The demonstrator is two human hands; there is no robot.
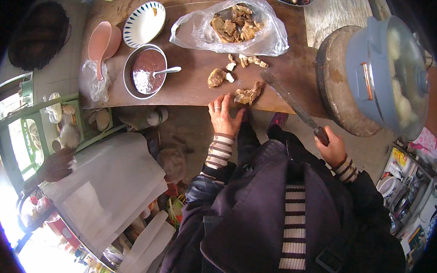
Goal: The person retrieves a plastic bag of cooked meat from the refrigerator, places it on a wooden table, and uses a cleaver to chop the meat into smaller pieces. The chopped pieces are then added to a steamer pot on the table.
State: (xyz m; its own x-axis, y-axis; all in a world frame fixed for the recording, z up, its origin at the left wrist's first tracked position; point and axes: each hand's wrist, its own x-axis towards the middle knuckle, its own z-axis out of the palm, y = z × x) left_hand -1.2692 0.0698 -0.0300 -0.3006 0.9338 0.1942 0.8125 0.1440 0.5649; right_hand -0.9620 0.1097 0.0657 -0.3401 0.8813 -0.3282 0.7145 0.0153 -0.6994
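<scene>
My right hand (331, 146) grips the dark handle of a long knife (289, 99), whose blade reaches over the table edge. My left hand (225, 114) rests at the edge of the wooden table (191, 94), fingers apart, holding nothing. Just beyond its fingertips lies a brown, knobbly root-like piece (249, 93). Further in is a rounder piece (216, 78) with a pale cut chunk beside it, and several small pieces (253, 60) lie behind. An open clear plastic bag (194, 33) holds more brown pieces (239, 24).
On the left stand a metal bowl of reddish-brown paste (147, 71) with a spoon, a patterned bowl (142, 25) and a pink ladle (105, 41). On the right, a blue pot (366, 77) with a glass lid sits on a round wooden block (329, 72).
</scene>
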